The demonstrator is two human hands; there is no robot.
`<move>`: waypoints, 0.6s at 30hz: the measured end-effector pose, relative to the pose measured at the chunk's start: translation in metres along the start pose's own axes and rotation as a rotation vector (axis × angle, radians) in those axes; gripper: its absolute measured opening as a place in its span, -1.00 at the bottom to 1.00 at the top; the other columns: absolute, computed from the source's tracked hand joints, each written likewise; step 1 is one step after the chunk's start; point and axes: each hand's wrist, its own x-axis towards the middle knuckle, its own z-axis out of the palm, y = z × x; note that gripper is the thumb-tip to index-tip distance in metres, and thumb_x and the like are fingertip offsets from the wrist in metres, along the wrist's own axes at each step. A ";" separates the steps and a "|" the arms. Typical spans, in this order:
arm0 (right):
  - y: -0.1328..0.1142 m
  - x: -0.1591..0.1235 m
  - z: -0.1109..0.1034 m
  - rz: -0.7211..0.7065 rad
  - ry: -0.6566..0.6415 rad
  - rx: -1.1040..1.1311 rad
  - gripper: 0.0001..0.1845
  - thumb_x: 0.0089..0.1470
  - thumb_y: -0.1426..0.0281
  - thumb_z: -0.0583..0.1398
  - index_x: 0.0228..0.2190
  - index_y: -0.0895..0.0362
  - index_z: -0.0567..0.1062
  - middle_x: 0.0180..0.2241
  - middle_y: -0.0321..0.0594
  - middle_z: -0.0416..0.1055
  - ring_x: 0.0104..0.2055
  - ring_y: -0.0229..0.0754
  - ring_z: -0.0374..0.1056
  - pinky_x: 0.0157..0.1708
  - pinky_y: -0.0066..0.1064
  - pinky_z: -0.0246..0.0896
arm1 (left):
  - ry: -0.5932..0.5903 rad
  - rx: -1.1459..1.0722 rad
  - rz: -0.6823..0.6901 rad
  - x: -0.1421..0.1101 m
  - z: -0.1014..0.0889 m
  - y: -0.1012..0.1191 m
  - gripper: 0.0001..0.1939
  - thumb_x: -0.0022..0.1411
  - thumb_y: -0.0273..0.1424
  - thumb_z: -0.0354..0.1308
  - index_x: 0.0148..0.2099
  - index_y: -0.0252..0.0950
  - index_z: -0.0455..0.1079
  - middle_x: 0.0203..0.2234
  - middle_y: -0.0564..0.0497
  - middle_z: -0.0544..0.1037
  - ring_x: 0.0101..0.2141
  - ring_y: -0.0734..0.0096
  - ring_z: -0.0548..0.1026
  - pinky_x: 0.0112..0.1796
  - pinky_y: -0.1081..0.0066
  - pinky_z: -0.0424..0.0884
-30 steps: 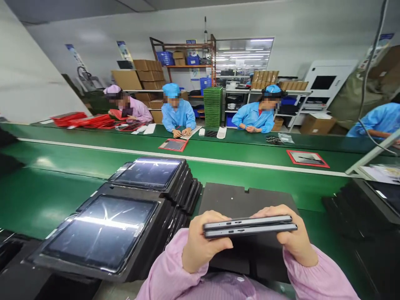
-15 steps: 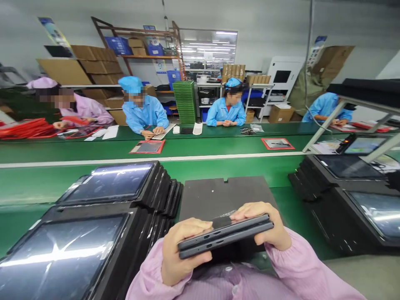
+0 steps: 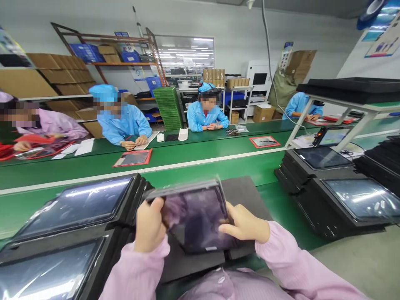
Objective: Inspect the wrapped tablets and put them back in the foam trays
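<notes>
The left hand (image 3: 150, 225) grips the tablet (image 3: 198, 218) at its left side, thumb over the edge; the right hand (image 3: 242, 223) grips the opposite side. The tablet (blurred along its far edge) is tilted, glossy screen towards the wearer, above a black foam slab (image 3: 242, 192) on the green table (image 3: 175, 162). To the left and right of it stand stacks of black trays (image 3: 123, 227) (image 3: 328, 208), with screens lying on top.
</notes>
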 end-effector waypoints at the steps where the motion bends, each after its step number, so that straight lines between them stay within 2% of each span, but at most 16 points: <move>1: -0.008 0.000 -0.001 0.030 0.037 -0.002 -0.34 0.04 0.25 0.11 0.13 0.27 0.17 -0.52 -0.23 0.46 -0.55 -0.08 0.36 -0.44 -0.31 0.26 | 0.034 -0.041 -0.092 0.008 0.011 -0.005 -0.62 -0.10 -0.11 0.33 -0.44 -0.34 0.41 -0.58 0.09 0.53 -0.49 0.35 0.50 -0.35 0.32 0.50; 3: -0.028 0.002 -0.005 0.126 0.092 0.037 -0.30 0.00 0.32 0.09 0.17 0.23 0.10 -0.54 -0.29 0.43 -0.57 -0.12 0.31 -0.45 -0.34 0.24 | 0.080 -0.059 -0.285 0.016 0.036 -0.020 -0.66 0.01 -0.11 0.24 -0.38 -0.31 0.39 -0.45 -0.03 0.57 -0.28 0.20 0.53 -0.16 0.19 0.46; 4: -0.038 0.003 -0.008 0.203 0.101 0.055 -0.32 0.00 0.34 0.06 0.17 0.21 0.11 -0.55 -0.31 0.41 -0.58 -0.13 0.30 -0.45 -0.35 0.23 | 0.073 -0.022 -0.319 0.016 0.048 -0.029 -0.69 0.06 -0.13 0.19 -0.35 -0.30 0.37 -0.35 -0.09 0.58 -0.17 0.14 0.51 -0.07 0.14 0.40; 6: -0.054 0.009 -0.010 0.365 0.079 0.048 -0.38 -0.01 0.37 0.04 0.13 0.17 0.16 -0.55 -0.31 0.40 -0.55 -0.12 0.31 -0.43 -0.34 0.21 | 0.070 0.049 -0.297 0.009 0.069 -0.046 -0.73 0.08 -0.22 0.17 -0.22 -0.28 0.36 -0.12 -0.16 0.52 0.03 0.11 0.40 0.06 0.12 0.27; 8: -0.059 0.015 -0.009 0.466 0.029 -0.007 -0.41 -0.04 0.40 0.04 0.09 0.15 0.20 -0.53 -0.29 0.40 -0.52 -0.09 0.33 -0.40 -0.33 0.19 | 0.025 0.072 -0.231 0.001 0.080 -0.059 -0.68 0.07 -0.28 0.17 -0.11 -0.25 0.34 0.02 -0.14 0.45 0.13 0.15 0.30 0.13 0.18 0.18; 10: -0.056 0.022 -0.003 0.486 -0.025 -0.037 -0.42 -0.04 0.40 0.04 0.08 0.13 0.20 -0.52 -0.28 0.41 -0.50 -0.09 0.33 -0.40 -0.32 0.17 | -0.082 0.060 -0.158 -0.005 0.084 -0.065 -0.63 0.05 -0.26 0.16 -0.07 -0.23 0.36 0.03 -0.11 0.44 0.13 0.17 0.30 0.14 0.24 0.17; 12: -0.047 0.031 0.003 0.479 -0.014 -0.008 -0.51 0.01 0.35 0.02 0.03 0.13 0.25 -0.54 -0.28 0.39 -0.52 -0.11 0.31 -0.43 -0.33 0.15 | -0.161 0.042 -0.112 -0.005 0.082 -0.063 -0.60 0.01 -0.23 0.13 -0.08 -0.24 0.37 -0.02 -0.10 0.48 0.06 0.15 0.37 0.09 0.23 0.23; 14: -0.035 0.044 0.008 0.451 0.086 0.084 -0.66 0.06 0.26 -0.01 -0.16 0.13 0.36 -0.56 -0.28 0.37 -0.52 -0.15 0.30 -0.44 -0.34 0.15 | -0.173 0.013 -0.129 0.001 0.078 -0.058 -0.61 -0.05 -0.26 0.12 -0.12 -0.26 0.38 -0.12 -0.09 0.52 -0.05 0.15 0.44 0.01 0.21 0.30; 16: -0.022 0.061 0.011 0.427 0.238 0.224 -0.73 0.04 0.19 0.00 -0.35 0.11 0.35 -0.53 -0.27 0.36 -0.55 -0.21 0.27 -0.50 -0.37 0.15 | -0.169 -0.012 -0.164 0.007 0.075 -0.052 -0.65 -0.13 -0.32 0.11 -0.21 -0.26 0.40 -0.24 -0.06 0.53 -0.15 0.19 0.47 -0.07 0.23 0.35; 18: -0.011 0.079 0.012 0.430 0.351 0.418 -0.73 -0.08 0.20 0.07 -0.34 0.09 0.31 -0.40 -0.26 0.37 -0.60 -0.30 0.23 -0.61 -0.42 0.14 | -0.176 -0.026 -0.174 0.012 0.072 -0.047 -0.70 -0.19 -0.37 0.11 -0.29 -0.27 0.40 -0.31 -0.03 0.50 -0.19 0.23 0.45 -0.11 0.27 0.35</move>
